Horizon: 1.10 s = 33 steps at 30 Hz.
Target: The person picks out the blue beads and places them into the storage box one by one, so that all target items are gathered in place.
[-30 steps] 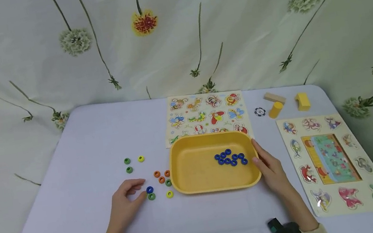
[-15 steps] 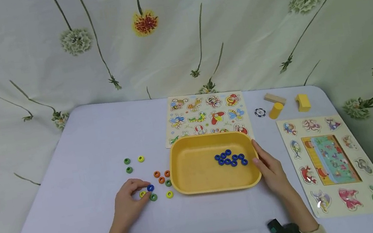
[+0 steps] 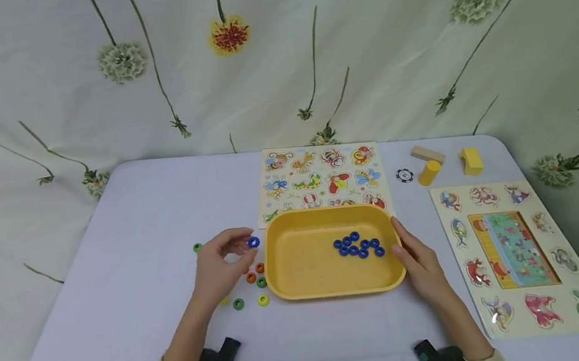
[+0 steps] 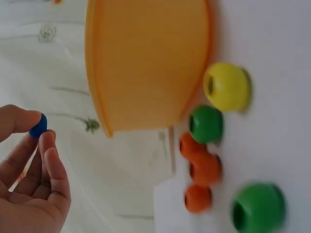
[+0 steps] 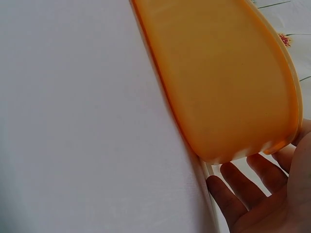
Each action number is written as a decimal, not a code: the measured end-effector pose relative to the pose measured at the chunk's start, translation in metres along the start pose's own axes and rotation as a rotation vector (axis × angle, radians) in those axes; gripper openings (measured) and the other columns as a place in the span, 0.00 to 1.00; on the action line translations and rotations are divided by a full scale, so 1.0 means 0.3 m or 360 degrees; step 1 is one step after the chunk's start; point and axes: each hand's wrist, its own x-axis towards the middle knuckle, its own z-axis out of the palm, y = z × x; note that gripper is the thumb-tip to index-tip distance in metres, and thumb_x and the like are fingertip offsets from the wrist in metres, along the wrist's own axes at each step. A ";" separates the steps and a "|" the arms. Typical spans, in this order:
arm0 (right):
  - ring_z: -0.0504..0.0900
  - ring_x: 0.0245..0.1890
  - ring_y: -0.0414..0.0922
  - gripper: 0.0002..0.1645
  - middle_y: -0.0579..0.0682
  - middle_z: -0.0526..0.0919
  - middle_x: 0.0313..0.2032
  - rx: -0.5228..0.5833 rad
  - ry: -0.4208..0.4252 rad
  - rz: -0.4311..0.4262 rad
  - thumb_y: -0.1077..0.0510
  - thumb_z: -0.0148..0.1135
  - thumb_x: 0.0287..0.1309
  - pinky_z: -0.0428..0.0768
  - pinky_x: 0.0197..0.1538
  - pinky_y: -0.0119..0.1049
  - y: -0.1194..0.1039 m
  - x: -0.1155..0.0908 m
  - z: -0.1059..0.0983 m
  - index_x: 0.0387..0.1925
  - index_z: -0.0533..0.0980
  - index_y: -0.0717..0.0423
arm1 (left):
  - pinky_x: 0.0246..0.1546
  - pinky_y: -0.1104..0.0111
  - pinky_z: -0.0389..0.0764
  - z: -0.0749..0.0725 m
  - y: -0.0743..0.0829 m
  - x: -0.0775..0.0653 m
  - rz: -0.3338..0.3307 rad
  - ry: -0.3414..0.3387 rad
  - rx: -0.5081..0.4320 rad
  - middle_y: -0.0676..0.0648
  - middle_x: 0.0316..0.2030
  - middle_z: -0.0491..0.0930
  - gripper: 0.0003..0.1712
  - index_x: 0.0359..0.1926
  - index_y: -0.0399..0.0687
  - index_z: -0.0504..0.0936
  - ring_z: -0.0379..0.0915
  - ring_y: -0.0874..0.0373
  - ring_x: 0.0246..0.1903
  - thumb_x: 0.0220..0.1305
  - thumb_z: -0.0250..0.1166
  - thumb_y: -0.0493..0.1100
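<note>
Thumb and fingertips of my left hand (image 3: 222,268) pinch a blue bead (image 3: 254,242), raised just outside the left rim of the yellow tray (image 3: 304,270). In the left wrist view the same bead (image 4: 38,127) sits between thumb and fingers, off the table. Several more blue beads (image 3: 353,250) lie in the right half of the tray. My right hand (image 3: 422,263) grips the tray's right end, thumb at the rim. From the right wrist view, its fingers (image 5: 243,187) reach along the outside of the tray wall (image 5: 228,97).
Left of the tray lie loose orange beads (image 4: 206,169), green beads (image 4: 257,208) and yellow beads (image 4: 231,87), some hidden by my left hand. An insect puzzle board (image 3: 316,170) is behind the tray; a sea-animal board (image 3: 473,246) lies right. Wooden blocks (image 3: 429,172) and a round chip (image 3: 404,175) sit at back right.
My left hand has pinched the blue bead from among the loose beads and carried it up and rightward to the tray's left rim. The right hand and tray have stayed put.
</note>
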 end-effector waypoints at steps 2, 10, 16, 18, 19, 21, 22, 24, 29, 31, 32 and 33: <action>0.57 0.64 0.44 0.29 0.47 0.59 0.64 -0.0023 -0.0013 -0.0003 0.62 0.45 0.62 0.55 0.58 0.16 0.030 0.003 0.001 0.64 0.56 0.50 | 0.34 0.68 0.77 0.046 0.048 0.049 -0.0022 -0.0147 -0.0057 0.52 0.32 0.78 0.13 0.39 0.48 0.79 0.72 0.61 0.29 0.49 0.67 0.39; 0.56 0.64 0.38 0.29 0.40 0.58 0.64 -0.0051 -0.0044 0.0012 0.56 0.46 0.63 0.54 0.59 0.17 0.111 0.011 -0.001 0.64 0.54 0.38 | 0.28 0.74 0.77 0.270 0.081 0.161 -0.0076 -0.0530 0.0005 0.54 0.28 0.77 0.10 0.33 0.50 0.81 0.73 0.63 0.26 0.46 0.68 0.37; 0.56 0.64 0.36 0.29 0.38 0.57 0.64 -0.0061 -0.0041 0.0027 0.56 0.45 0.63 0.54 0.59 0.17 0.118 0.010 -0.004 0.64 0.54 0.36 | 0.26 0.77 0.75 0.369 0.049 0.187 -0.0068 -0.0744 0.0168 0.54 0.25 0.79 0.07 0.30 0.46 0.80 0.73 0.66 0.24 0.46 0.65 0.35; 0.56 0.64 0.36 0.29 0.37 0.57 0.64 -0.0072 -0.0042 0.0028 0.55 0.45 0.63 0.54 0.58 0.17 0.121 0.010 -0.006 0.64 0.54 0.35 | 0.26 0.77 0.75 0.390 0.044 0.192 -0.0038 -0.0789 0.0250 0.53 0.23 0.78 0.07 0.30 0.45 0.80 0.72 0.66 0.24 0.45 0.64 0.34; 0.56 0.64 0.36 0.29 0.38 0.57 0.64 -0.0080 -0.0041 0.0029 0.55 0.45 0.63 0.54 0.58 0.16 0.122 0.010 -0.008 0.64 0.54 0.35 | 0.26 0.77 0.74 0.400 0.043 0.193 -0.0027 -0.0808 0.0280 0.53 0.23 0.78 0.07 0.29 0.45 0.80 0.72 0.65 0.23 0.44 0.65 0.34; 0.55 0.64 0.36 0.29 0.38 0.57 0.64 -0.0079 -0.0037 0.0042 0.55 0.46 0.63 0.54 0.58 0.16 0.121 0.009 -0.011 0.64 0.54 0.35 | 0.26 0.78 0.73 0.416 0.041 0.195 -0.0004 -0.0844 0.0346 0.53 0.23 0.76 0.08 0.29 0.44 0.79 0.71 0.65 0.24 0.43 0.65 0.33; 0.55 0.64 0.36 0.30 0.38 0.57 0.64 -0.0076 -0.0037 0.0046 0.56 0.46 0.63 0.54 0.58 0.15 0.118 0.008 -0.013 0.64 0.54 0.35 | 0.26 0.78 0.73 0.424 0.040 0.195 0.0006 -0.0858 0.0374 0.53 0.23 0.76 0.08 0.29 0.45 0.79 0.70 0.65 0.24 0.43 0.66 0.33; 0.56 0.64 0.38 0.30 0.40 0.57 0.64 -0.0064 -0.0036 0.0044 0.57 0.46 0.63 0.54 0.57 0.15 0.107 0.005 -0.017 0.64 0.54 0.38 | 0.27 0.78 0.73 0.436 0.042 0.195 0.0025 -0.0875 0.0409 0.53 0.23 0.75 0.08 0.28 0.45 0.78 0.70 0.65 0.24 0.42 0.66 0.33; 0.56 0.64 0.44 0.29 0.46 0.58 0.64 -0.0037 -0.0034 0.0037 0.61 0.46 0.62 0.54 0.57 0.15 0.039 -0.002 -0.021 0.65 0.55 0.47 | 0.29 0.76 0.72 0.450 0.054 0.193 0.0074 -0.0872 0.0514 0.54 0.23 0.75 0.08 0.27 0.46 0.78 0.69 0.64 0.26 0.42 0.68 0.37; 0.56 0.64 0.45 0.29 0.48 0.58 0.64 -0.0057 -0.0034 0.0025 0.61 0.45 0.62 0.54 0.57 0.15 0.016 -0.003 -0.022 0.65 0.55 0.50 | 0.30 0.76 0.71 0.450 0.055 0.190 0.0078 -0.0869 0.0576 0.54 0.24 0.74 0.09 0.27 0.46 0.79 0.68 0.63 0.26 0.42 0.69 0.39; 0.56 0.64 0.45 0.29 0.49 0.58 0.64 -0.0058 -0.0033 0.0021 0.61 0.45 0.62 0.54 0.57 0.15 0.011 -0.003 -0.021 0.65 0.55 0.51 | 0.31 0.75 0.71 0.449 0.057 0.188 0.0073 -0.0865 0.0604 0.55 0.24 0.74 0.09 0.28 0.47 0.79 0.68 0.64 0.27 0.42 0.69 0.40; 0.56 0.64 0.45 0.29 0.50 0.58 0.64 -0.0071 -0.0034 0.0012 0.62 0.45 0.62 0.54 0.57 0.14 0.009 -0.003 -0.021 0.65 0.55 0.52 | 0.31 0.75 0.71 0.447 0.058 0.186 0.0067 -0.0860 0.0635 0.55 0.25 0.74 0.10 0.30 0.47 0.79 0.67 0.63 0.27 0.43 0.69 0.42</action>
